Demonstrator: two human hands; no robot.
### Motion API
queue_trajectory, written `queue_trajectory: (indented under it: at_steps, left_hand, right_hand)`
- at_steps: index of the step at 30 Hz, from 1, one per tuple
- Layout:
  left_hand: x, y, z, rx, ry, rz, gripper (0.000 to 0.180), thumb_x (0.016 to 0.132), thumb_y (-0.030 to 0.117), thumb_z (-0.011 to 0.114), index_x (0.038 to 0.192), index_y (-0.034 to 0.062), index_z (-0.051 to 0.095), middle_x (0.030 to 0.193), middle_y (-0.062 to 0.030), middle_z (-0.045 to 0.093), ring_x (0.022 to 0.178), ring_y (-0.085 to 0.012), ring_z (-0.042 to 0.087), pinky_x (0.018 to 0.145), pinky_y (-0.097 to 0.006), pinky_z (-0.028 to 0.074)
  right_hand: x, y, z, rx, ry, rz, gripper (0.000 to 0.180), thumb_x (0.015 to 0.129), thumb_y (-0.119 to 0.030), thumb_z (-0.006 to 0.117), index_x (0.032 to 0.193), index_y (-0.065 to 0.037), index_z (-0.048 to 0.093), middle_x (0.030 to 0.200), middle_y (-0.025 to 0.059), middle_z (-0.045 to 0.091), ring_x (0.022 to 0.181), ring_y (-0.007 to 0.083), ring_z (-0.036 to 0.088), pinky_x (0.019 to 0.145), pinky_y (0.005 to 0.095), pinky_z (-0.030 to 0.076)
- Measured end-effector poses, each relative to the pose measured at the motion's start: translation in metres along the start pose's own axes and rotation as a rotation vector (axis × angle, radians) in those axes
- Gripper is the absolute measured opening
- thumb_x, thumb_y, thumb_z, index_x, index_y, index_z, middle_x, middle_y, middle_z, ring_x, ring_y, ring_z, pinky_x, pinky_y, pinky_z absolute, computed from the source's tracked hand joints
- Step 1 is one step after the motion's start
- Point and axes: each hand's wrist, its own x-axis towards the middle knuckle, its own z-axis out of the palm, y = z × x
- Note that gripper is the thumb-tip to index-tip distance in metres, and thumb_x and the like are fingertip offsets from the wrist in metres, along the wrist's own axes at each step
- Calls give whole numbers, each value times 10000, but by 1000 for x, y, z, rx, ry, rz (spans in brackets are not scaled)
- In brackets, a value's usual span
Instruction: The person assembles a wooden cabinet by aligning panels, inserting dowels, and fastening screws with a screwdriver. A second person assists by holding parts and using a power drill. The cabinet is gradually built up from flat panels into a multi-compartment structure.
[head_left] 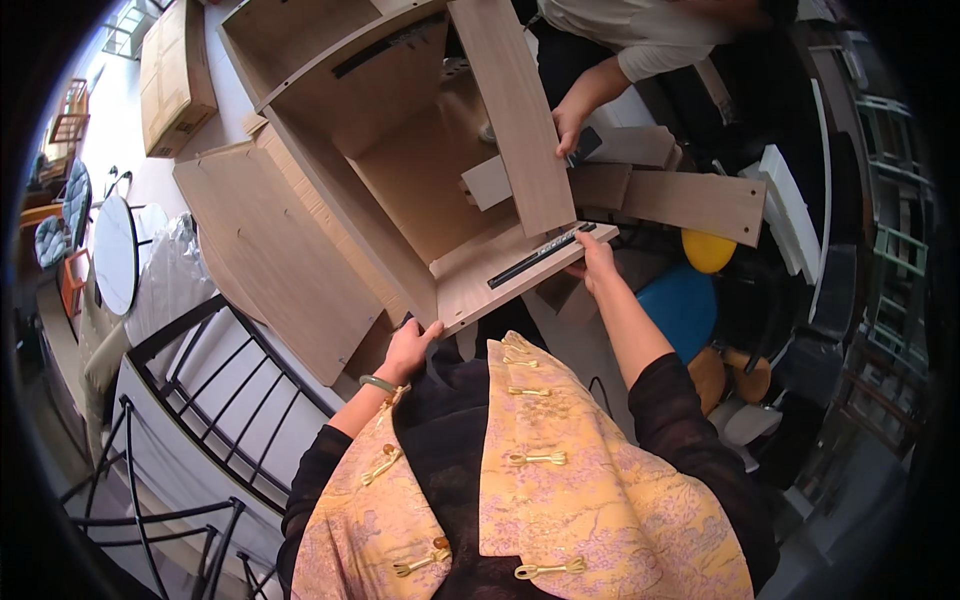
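A partly assembled light-wood cabinet (345,195) lies in front of me, its inside facing up. The near side panel (468,290) carries a black metal drawer slide (520,267). My left hand (408,350) is closed on that panel's left corner, where it meets a long board. At the panel's right end, my right hand (597,262) grips the edge, its fingers partly hidden underneath. Another person's hand (572,120) is at the edge of a long wooden board (520,130) that crosses the cabinet's right side. A small dark object shows by that hand, its kind unclear.
Left of the cabinet lie a large wooden panel (275,240) and a cardboard box (175,80). A black metal frame (230,390) stands at lower left. To the right are loose boards (690,203), white foam pieces (790,210), and yellow (708,250) and blue (680,310) seats.
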Motion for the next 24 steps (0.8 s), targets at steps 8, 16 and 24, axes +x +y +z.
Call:
queue_trajectory:
  at_steps: [8, 16, 24]
  left_hand:
    - [-2, -5, 19, -60, 132, -131, 572, 841, 506, 578, 903, -62, 563, 884, -256, 629, 867, -382, 610, 760, -409, 465]
    - [-12, 8, 22, -30, 200, -220, 533, 848, 478, 576, 860, -55, 555, 841, -252, 623, 836, -377, 609, 734, -419, 461]
    - [-16, 14, 19, 46, 211, -206, 542, 862, 494, 552, 855, -48, 550, 847, -262, 619, 846, -403, 600, 741, -432, 460]
  right_hand:
    - [-4, -3, 2, 35, 82, -5, 292, 726, -154, 636, 961, -7, 544, 862, 113, 608, 746, 232, 632, 589, 407, 566]
    - [-10, -2, -1, 128, 46, -14, 264, 722, -96, 617, 933, 38, 532, 878, 133, 609, 743, 247, 642, 542, 399, 577]
    - [-9, -3, 0, 133, 68, 33, 279, 718, -66, 618, 941, 69, 520, 904, 164, 600, 750, 277, 643, 560, 421, 585]
